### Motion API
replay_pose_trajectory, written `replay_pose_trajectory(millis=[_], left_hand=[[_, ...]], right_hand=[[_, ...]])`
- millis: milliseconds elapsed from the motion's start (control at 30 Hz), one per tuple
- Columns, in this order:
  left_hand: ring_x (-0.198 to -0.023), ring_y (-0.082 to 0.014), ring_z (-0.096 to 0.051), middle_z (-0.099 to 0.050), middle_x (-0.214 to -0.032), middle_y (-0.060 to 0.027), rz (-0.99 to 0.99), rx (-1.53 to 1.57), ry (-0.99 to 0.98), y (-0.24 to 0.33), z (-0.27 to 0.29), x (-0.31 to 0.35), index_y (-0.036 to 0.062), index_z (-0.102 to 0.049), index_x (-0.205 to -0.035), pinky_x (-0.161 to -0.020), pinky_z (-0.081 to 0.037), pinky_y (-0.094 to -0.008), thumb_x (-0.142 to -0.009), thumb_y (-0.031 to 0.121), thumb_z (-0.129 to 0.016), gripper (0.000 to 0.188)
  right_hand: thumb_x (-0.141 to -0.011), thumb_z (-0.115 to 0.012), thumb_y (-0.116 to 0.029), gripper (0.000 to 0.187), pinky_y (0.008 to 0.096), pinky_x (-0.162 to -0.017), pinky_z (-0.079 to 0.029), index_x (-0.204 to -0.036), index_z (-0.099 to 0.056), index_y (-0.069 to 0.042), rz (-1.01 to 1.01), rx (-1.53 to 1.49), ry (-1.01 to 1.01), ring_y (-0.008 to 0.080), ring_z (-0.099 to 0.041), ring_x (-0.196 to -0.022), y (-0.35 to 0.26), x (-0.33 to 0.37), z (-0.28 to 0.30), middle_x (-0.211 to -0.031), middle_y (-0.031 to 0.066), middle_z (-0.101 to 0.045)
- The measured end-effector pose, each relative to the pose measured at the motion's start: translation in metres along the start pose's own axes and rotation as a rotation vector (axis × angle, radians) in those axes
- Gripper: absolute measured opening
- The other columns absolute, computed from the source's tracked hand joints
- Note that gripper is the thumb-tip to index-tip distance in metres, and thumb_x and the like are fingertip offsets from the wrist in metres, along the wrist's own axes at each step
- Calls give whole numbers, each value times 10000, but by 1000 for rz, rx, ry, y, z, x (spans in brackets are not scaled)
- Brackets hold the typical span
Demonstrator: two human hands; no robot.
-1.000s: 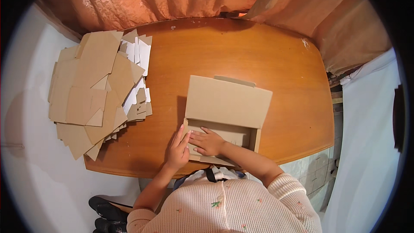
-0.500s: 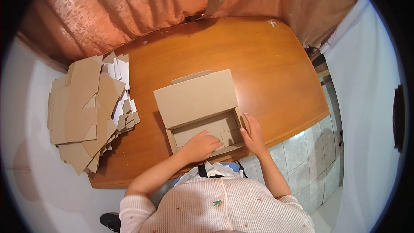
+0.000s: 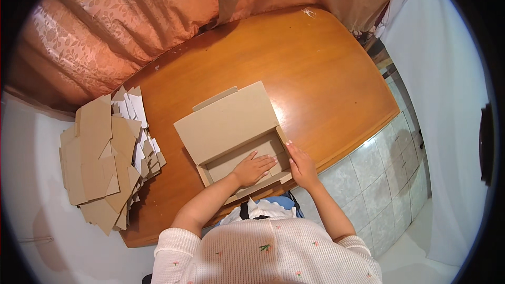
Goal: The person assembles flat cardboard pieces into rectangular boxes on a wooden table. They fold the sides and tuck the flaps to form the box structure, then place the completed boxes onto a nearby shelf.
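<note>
A brown cardboard box [image 3: 226, 126] stands near the table's front edge, its lid raised and leaning back away from me. Inside it, my left hand [image 3: 255, 169] lies palm down with fingers stretched over the bottom panel. My right hand [image 3: 301, 165] rests along the box's right end wall, fingers extended and thumb near the top edge. Neither hand grips anything. Part of the box's floor and front wall is hidden under my left hand and forearm.
A tall, untidy stack of flat cardboard blanks [image 3: 100, 158], some with white faces, sits at the table's left end. The wooden table [image 3: 315, 84] backs onto orange curtains [image 3: 126, 16]. White cloth [image 3: 436, 84] hangs at the right, beside a tiled floor [image 3: 363, 189].
My left hand has moved further into the box and flattened on its floor. The right hand stays by the right end wall. The whole view has turned slightly.
</note>
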State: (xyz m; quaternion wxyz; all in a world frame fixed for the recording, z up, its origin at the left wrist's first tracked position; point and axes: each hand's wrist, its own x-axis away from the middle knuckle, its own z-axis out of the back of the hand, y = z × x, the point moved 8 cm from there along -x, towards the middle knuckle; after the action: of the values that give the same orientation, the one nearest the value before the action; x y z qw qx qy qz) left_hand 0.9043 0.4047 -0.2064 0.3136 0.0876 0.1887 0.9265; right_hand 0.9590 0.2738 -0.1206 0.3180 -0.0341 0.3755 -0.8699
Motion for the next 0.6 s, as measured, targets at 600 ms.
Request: replay_pose_trajectory(millis=[600], left_hand=[[-1337, -237, -396, -468, -1376, -94, -60, -105, 6, -2, -5, -27, 106, -518, -1293, -1059, -338, -545, -883, 184, -485, 419]], right_hand=[[-848, -464, -10, 474, 426, -972, -425, -1320, -505, -12, 51, -61, 87, 381, -549, -1156, 0, 0, 3, -1319, 232, -531]])
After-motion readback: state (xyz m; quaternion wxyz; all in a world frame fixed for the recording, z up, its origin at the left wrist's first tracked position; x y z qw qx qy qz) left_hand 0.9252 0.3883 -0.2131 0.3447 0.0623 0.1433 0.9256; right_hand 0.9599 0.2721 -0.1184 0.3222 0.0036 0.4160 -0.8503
